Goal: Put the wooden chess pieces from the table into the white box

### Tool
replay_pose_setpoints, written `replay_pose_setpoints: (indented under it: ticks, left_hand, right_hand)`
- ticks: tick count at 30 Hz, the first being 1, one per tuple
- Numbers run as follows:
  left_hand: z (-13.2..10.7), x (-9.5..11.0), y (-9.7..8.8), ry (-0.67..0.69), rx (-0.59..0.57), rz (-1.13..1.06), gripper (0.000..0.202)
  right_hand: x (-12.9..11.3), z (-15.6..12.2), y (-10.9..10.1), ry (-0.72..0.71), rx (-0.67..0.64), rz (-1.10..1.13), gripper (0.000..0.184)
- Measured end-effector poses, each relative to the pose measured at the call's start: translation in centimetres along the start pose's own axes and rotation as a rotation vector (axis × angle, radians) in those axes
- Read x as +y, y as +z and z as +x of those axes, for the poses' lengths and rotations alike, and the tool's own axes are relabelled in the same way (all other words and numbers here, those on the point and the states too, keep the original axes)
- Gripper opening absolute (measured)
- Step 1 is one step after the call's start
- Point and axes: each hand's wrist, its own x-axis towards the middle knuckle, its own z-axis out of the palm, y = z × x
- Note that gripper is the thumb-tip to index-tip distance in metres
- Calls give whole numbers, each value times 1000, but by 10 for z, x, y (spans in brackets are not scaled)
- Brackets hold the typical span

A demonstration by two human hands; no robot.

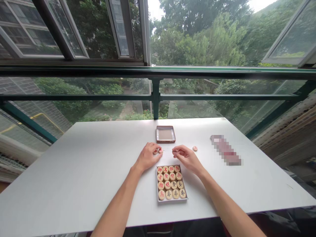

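A small open box [172,199] lies on the white table [98,164] right in front of me, filled with several round wooden chess pieces [171,181] marked in red. My left hand [147,156] rests just beyond the box's left corner, fingers curled on two round pieces [158,151]. My right hand [185,156] is beyond the box's right corner, fingers bent in a pinch; what they hold is too small to see. One loose piece [195,148] lies on the table to the right of that hand.
The box's lid [165,134] lies farther back at the table's middle. A blurred flat object [226,150] sits at the right. A green railing [155,97] with glass panels stands behind the table's far edge, with open windows above.
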Motion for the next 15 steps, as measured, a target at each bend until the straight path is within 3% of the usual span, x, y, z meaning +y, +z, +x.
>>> replay_pose_setpoints:
  ticks: [7,15]
  left_hand:
    - [0,-1,1,9,8,11,16]
    - [0,0,1,21,22,23,16]
  right_hand:
    - [-13,-45,-2,-1,37,173,13]
    - [-9,-88,8,151,4,315,13]
